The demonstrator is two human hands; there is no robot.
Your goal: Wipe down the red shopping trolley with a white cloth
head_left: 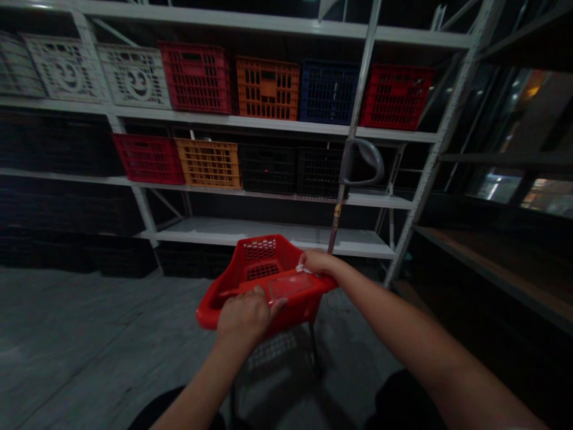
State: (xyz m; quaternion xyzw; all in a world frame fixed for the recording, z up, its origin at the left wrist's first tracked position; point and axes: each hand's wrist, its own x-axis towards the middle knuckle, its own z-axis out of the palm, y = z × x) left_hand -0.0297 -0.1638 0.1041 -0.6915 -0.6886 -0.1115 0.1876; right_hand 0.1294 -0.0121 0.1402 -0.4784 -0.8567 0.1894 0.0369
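Note:
I hold a red plastic shopping basket (259,263) in front of me at waist height, tilted away. My left hand (246,313) is closed over its near rim. My right hand (316,263) grips the right side of the rim, fingers curled on the edge. A flat red handle (286,285) lies across the basket's top between my hands. Behind the basket a thin pole with a grey loop handle (360,161) stands upright.
A white metal shelf rack (268,230) faces me. It carries white, red, orange, blue and black plastic crates (267,88) on its upper levels. A dark shelf unit (501,263) runs along the right. Grey concrete floor (89,334) lies to the left.

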